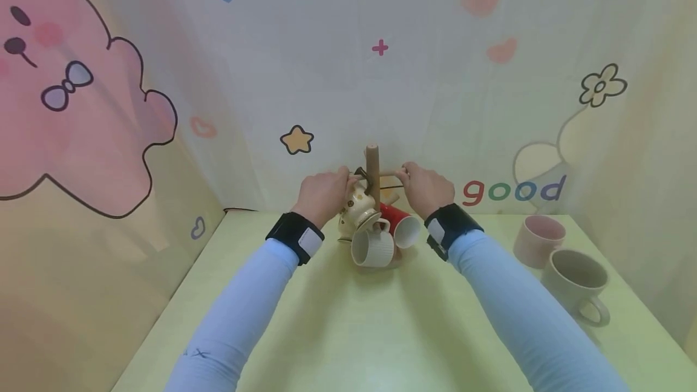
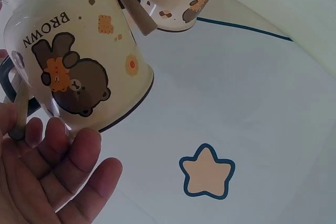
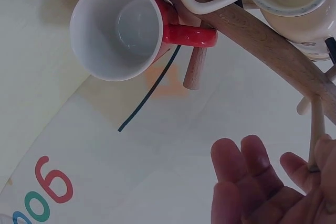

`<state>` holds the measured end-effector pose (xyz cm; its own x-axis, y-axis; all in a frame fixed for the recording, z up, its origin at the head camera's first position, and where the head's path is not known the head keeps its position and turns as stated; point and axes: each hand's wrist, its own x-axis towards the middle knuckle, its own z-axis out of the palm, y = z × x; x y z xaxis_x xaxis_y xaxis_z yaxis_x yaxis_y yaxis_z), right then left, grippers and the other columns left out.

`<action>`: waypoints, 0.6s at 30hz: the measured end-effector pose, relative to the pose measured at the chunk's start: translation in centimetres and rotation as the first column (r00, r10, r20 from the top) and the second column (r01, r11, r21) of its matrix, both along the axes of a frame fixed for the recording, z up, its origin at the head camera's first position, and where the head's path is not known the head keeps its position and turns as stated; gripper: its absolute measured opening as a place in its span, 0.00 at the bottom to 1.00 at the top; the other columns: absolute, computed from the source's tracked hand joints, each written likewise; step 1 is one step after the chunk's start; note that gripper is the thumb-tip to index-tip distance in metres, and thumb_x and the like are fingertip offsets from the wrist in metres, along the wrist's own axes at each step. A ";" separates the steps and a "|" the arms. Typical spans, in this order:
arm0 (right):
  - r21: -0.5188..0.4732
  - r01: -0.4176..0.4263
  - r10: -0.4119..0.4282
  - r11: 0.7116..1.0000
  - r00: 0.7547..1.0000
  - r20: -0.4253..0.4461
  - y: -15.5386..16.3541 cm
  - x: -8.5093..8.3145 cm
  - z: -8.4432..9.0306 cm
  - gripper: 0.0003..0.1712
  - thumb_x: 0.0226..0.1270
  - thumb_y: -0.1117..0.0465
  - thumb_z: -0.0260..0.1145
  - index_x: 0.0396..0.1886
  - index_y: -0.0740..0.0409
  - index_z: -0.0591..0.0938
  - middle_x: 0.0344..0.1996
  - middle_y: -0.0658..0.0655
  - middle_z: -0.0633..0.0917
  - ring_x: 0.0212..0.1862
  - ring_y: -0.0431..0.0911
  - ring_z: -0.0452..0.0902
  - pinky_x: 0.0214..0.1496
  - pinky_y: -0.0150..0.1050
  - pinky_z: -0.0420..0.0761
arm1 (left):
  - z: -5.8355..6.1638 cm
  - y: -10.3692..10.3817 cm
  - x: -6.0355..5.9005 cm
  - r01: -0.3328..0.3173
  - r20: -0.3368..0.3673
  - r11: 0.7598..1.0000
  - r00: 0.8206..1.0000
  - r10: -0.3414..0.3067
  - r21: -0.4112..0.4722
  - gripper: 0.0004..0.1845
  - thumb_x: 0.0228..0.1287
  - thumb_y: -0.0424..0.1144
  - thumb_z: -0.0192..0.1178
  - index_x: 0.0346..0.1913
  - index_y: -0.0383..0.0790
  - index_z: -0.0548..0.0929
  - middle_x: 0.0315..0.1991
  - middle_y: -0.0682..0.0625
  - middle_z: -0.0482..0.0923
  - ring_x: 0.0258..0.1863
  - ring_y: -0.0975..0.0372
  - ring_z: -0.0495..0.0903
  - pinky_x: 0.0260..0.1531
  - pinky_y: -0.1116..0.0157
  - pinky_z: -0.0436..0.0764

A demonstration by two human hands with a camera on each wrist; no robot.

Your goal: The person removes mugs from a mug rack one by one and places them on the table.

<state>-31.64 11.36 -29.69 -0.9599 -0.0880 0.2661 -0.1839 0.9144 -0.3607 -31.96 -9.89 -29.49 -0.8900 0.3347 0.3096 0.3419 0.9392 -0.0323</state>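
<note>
Wooden and upright at the back of our desk (image 1: 348, 331), the mug tree (image 1: 373, 169) carries a cream mug (image 2: 79, 61) printed "BROWN" with a bear and biscuits, a red mug (image 3: 118, 30) white inside, and a ribbed cream one (image 1: 373, 248). Our left hand (image 1: 325, 193) curls its grip beside the bear mug's dark handle, pinching a peg there. Our right hand (image 1: 427, 188) pinches a thin peg (image 3: 316, 129), its other fingers spread.
</note>
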 end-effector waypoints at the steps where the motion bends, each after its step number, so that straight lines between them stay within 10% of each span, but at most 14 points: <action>1: 0.002 -0.002 0.002 1.000 1.000 0.003 0.0 0.0 0.0 0.24 0.80 0.46 0.49 0.62 0.58 0.75 0.30 0.59 0.84 0.33 0.56 0.80 0.37 0.48 0.82 | 0.0 0.0 0.1 0.002 0.004 1.000 1.000 -0.002 -0.001 0.18 0.80 0.51 0.41 0.42 0.41 0.73 0.19 0.51 0.70 0.17 0.60 0.72 0.15 0.67 0.66; 18: 0.053 0.033 -0.037 0.998 0.997 0.066 1.9 1.5 0.1 0.27 0.80 0.48 0.49 0.68 0.60 0.73 0.48 0.66 0.85 0.47 0.62 0.82 0.44 0.57 0.82 | -0.6 -2.0 0.9 -0.050 0.039 0.997 0.998 0.048 0.051 0.15 0.81 0.43 0.43 0.39 0.39 0.76 0.23 0.49 0.75 0.23 0.56 0.77 0.23 0.58 0.78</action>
